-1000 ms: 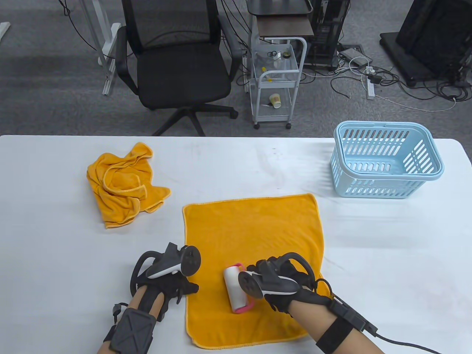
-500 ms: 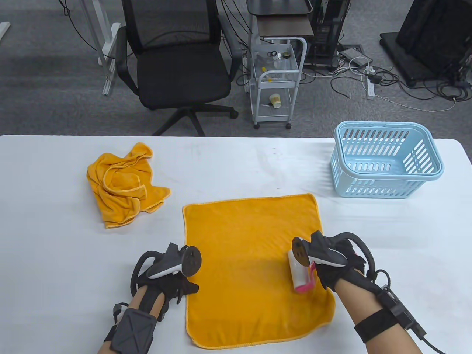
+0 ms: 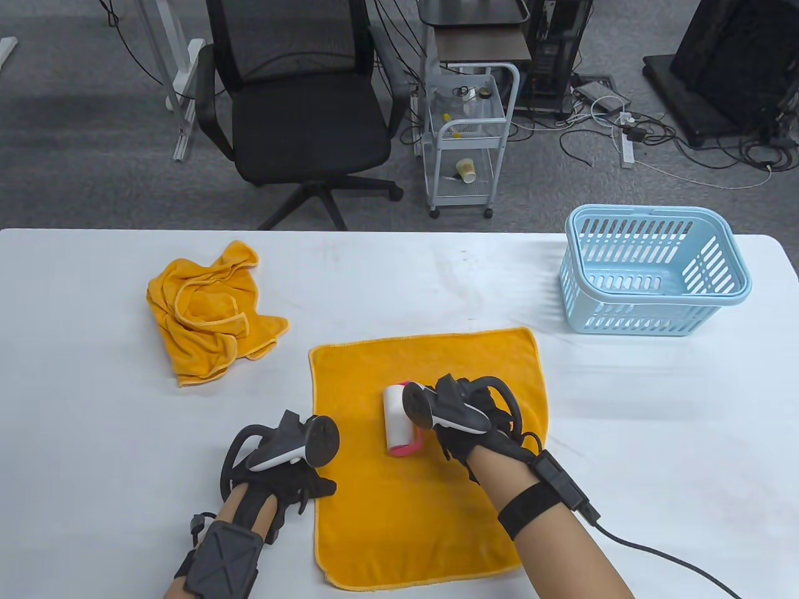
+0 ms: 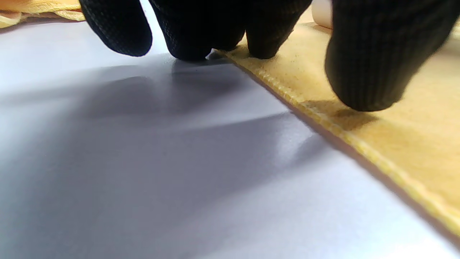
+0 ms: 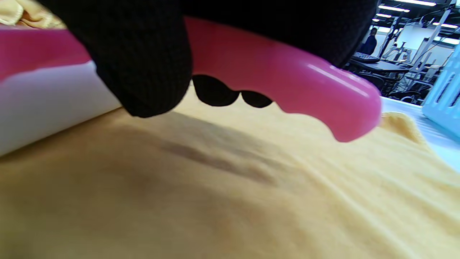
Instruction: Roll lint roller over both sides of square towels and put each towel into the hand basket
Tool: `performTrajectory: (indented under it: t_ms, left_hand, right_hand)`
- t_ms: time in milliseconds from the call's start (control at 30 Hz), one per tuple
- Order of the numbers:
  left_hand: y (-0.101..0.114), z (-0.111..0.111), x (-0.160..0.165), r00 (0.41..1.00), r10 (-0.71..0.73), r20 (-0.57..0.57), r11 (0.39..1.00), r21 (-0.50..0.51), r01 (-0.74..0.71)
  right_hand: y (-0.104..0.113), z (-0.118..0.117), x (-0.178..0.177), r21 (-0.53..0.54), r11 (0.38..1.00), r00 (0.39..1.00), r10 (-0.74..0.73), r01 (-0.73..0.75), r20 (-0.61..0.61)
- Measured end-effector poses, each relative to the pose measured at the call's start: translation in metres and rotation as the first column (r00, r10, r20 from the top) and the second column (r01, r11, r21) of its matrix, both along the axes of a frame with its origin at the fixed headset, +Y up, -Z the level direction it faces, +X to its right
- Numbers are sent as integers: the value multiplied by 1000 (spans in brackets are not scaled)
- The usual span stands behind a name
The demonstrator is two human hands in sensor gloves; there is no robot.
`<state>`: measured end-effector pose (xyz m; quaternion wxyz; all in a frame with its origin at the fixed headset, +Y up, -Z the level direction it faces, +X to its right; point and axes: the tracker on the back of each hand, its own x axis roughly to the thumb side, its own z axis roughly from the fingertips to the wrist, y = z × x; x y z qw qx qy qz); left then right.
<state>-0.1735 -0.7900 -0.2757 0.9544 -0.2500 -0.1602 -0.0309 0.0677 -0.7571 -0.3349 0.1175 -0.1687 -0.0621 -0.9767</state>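
Observation:
An orange square towel [image 3: 431,493] lies flat on the white table [image 3: 93,424] near its front edge. My right hand [image 3: 465,424] grips the pink handle [image 5: 287,82] of the lint roller [image 3: 399,419], whose white roll [image 5: 43,104] rests on the towel's middle. My left hand [image 3: 293,480] presses its fingertips [image 4: 363,72] down on the towel's left hem [image 4: 359,144] and on the bare table beside it. A second orange towel [image 3: 209,312] lies crumpled at the back left. At the back right stands the light blue hand basket [image 3: 655,274], with nothing in it.
Beyond the table's far edge stand a black office chair [image 3: 299,112] and a small white cart [image 3: 468,137], with cables on the floor. The basket's wall [image 5: 445,97] shows at the right edge of the right wrist view.
The right hand ran the roller to the towel's right edge, then back left and farther from me, to the towel's middle. The left hand stayed on the left hem.

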Motion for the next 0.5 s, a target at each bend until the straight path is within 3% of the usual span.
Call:
performTrajectory:
  t_ms: [267, 400, 500]
  left_hand:
    - [0, 0, 0, 1000, -5, 1, 1000, 2, 5]
    - [0, 0, 0, 1000, -6, 1, 1000, 3, 6]
    - [0, 0, 0, 1000, -6, 1, 1000, 2, 6]
  right_hand:
    - [11, -13, 84, 3, 976, 961, 213, -217, 178]
    - [8, -11, 112, -14, 987, 959, 158, -159, 233]
    - [5, -1, 132, 58, 997, 966, 41, -58, 254]
